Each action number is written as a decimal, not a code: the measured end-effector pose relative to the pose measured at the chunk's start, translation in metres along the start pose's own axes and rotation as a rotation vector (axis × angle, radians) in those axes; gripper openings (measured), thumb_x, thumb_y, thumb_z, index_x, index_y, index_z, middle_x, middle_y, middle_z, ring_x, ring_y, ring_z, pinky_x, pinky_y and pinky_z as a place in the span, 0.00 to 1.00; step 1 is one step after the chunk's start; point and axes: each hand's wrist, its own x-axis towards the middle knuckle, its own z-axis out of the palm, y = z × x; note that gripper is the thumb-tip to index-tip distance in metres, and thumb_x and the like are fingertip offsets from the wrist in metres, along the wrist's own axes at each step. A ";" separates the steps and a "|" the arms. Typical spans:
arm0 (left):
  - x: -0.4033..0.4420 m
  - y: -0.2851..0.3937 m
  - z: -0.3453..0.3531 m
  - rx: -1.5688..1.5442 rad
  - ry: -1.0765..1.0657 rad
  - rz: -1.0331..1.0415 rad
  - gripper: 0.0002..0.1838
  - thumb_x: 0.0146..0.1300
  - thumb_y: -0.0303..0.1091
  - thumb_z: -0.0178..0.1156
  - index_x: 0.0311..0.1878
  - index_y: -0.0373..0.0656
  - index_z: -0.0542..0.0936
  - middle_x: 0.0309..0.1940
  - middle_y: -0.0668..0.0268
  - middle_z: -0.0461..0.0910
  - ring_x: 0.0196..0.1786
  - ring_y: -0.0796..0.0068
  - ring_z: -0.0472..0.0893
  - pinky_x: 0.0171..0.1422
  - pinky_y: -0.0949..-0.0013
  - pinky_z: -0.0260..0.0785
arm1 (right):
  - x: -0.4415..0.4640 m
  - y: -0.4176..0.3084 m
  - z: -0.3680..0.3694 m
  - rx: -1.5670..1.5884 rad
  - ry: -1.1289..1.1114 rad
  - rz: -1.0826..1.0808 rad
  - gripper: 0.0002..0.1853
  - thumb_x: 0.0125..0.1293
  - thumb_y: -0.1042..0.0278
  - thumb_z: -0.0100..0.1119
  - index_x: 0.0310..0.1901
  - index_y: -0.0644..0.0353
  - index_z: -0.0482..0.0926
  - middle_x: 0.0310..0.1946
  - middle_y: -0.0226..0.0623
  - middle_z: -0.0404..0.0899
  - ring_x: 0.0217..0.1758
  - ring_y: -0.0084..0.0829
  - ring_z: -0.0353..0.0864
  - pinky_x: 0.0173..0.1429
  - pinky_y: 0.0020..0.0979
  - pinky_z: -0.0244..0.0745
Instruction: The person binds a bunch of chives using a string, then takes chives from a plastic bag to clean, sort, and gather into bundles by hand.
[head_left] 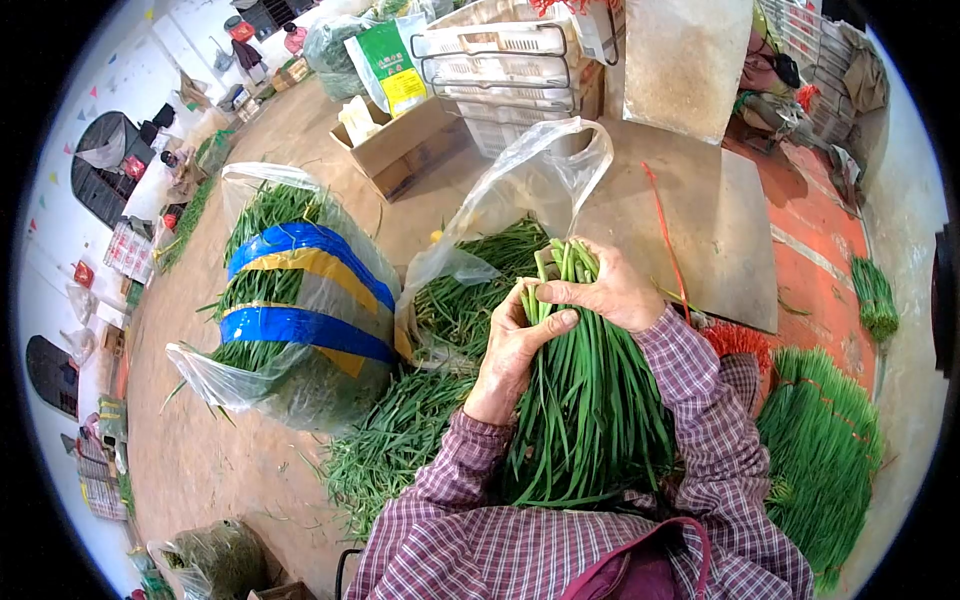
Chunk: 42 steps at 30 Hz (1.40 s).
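A thick bunch of green chives (590,400) stands in front of my body, its pale cut ends up and its leaves hanging toward my lap. Around the left side of the stem ends, my left hand (512,350) is closed, with the thumb across the front. My right hand (608,292) grips the same bunch from the right, near the tops of the stems. The two thumbs lie close together. Just beyond the hands, an open clear plastic bag (575,165) rises over more chives (475,285). Loose chives (395,440) lie on the floor beside my left arm.
Left of me sits a plastic-wrapped bale of chives (310,310) with blue and yellow tape. Ahead are a cardboard box (400,155) and stacked white crates (495,60). Tied chives (820,460) and red ties (737,340) are at my right. People are far off at left.
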 end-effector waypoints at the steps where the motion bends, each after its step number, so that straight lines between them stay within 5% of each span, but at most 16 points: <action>1: 0.000 -0.001 0.000 -0.001 -0.001 0.000 0.24 0.51 0.22 0.69 0.52 0.41 0.74 0.44 0.71 0.78 0.45 0.80 0.78 0.51 0.73 0.72 | -0.001 -0.003 0.001 0.003 0.015 0.015 0.21 0.52 0.61 0.74 0.44 0.63 0.79 0.35 0.26 0.80 0.37 0.16 0.76 0.42 0.22 0.74; 5: -0.003 0.002 0.004 -0.008 0.002 -0.032 0.22 0.51 0.23 0.70 0.50 0.41 0.75 0.42 0.72 0.78 0.45 0.82 0.76 0.53 0.74 0.70 | -0.001 -0.005 0.000 -0.115 0.016 0.074 0.17 0.54 0.66 0.72 0.42 0.63 0.80 0.33 0.27 0.81 0.36 0.18 0.78 0.44 0.22 0.75; 14: 0.000 -0.015 -0.021 -0.196 -0.021 -0.091 0.12 0.58 0.29 0.66 0.45 0.43 0.76 0.38 0.71 0.79 0.40 0.83 0.76 0.49 0.76 0.71 | -0.009 -0.005 -0.015 0.227 0.127 0.047 0.08 0.60 0.69 0.64 0.38 0.62 0.79 0.30 0.32 0.82 0.34 0.21 0.81 0.41 0.23 0.77; 18: 0.001 -0.010 -0.020 -0.286 -0.064 -0.121 0.11 0.62 0.31 0.62 0.47 0.44 0.74 0.34 0.66 0.78 0.36 0.72 0.80 0.41 0.69 0.76 | -0.020 -0.022 -0.026 0.296 0.142 0.053 0.15 0.56 0.68 0.65 0.44 0.60 0.77 0.32 0.34 0.81 0.31 0.27 0.82 0.38 0.26 0.78; 20: 0.007 -0.013 -0.037 -0.376 0.044 -0.126 0.11 0.65 0.36 0.59 0.47 0.45 0.74 0.31 0.65 0.77 0.31 0.70 0.78 0.36 0.68 0.75 | -0.031 -0.040 -0.041 0.416 0.199 -0.072 0.16 0.56 0.68 0.61 0.47 0.58 0.73 0.32 0.34 0.76 0.30 0.27 0.79 0.34 0.26 0.78; 26: 0.016 -0.004 -0.064 -0.991 -0.214 -0.121 0.13 0.74 0.39 0.45 0.48 0.42 0.74 0.29 0.72 0.67 0.30 0.78 0.66 0.37 0.72 0.68 | -0.064 -0.076 -0.101 0.452 0.155 -0.139 0.11 0.59 0.68 0.59 0.43 0.58 0.73 0.26 0.30 0.73 0.24 0.24 0.76 0.28 0.23 0.75; 29: 0.012 -0.001 -0.038 -0.945 -0.159 -0.127 0.13 0.74 0.41 0.44 0.48 0.44 0.74 0.32 0.70 0.68 0.35 0.74 0.69 0.43 0.68 0.74 | -0.066 -0.077 -0.064 -0.003 0.169 0.121 0.12 0.60 0.67 0.61 0.43 0.61 0.77 0.28 0.33 0.77 0.27 0.24 0.79 0.32 0.23 0.78; 33: 0.002 -0.004 -0.023 -0.721 -0.016 -0.167 0.10 0.69 0.42 0.54 0.47 0.49 0.74 0.48 0.64 0.77 0.51 0.66 0.79 0.56 0.63 0.77 | -0.039 -0.038 -0.025 0.008 -0.055 0.145 0.13 0.57 0.65 0.66 0.41 0.63 0.79 0.30 0.33 0.81 0.30 0.22 0.81 0.36 0.23 0.79; 36: -0.004 0.003 -0.012 -0.721 -0.013 -0.180 0.09 0.70 0.39 0.51 0.49 0.49 0.76 0.52 0.59 0.77 0.51 0.61 0.80 0.53 0.54 0.78 | -0.028 -0.025 -0.003 -0.037 -0.052 0.101 0.14 0.56 0.63 0.68 0.39 0.64 0.80 0.29 0.30 0.81 0.30 0.19 0.79 0.36 0.24 0.76; 42: -0.005 -0.002 -0.005 -0.358 0.053 -0.142 0.20 0.69 0.43 0.54 0.58 0.43 0.71 0.53 0.64 0.74 0.54 0.73 0.76 0.60 0.68 0.70 | -0.012 0.011 0.006 -0.229 -0.030 -0.006 0.19 0.53 0.55 0.71 0.34 0.64 0.79 0.24 0.28 0.78 0.28 0.17 0.72 0.36 0.27 0.71</action>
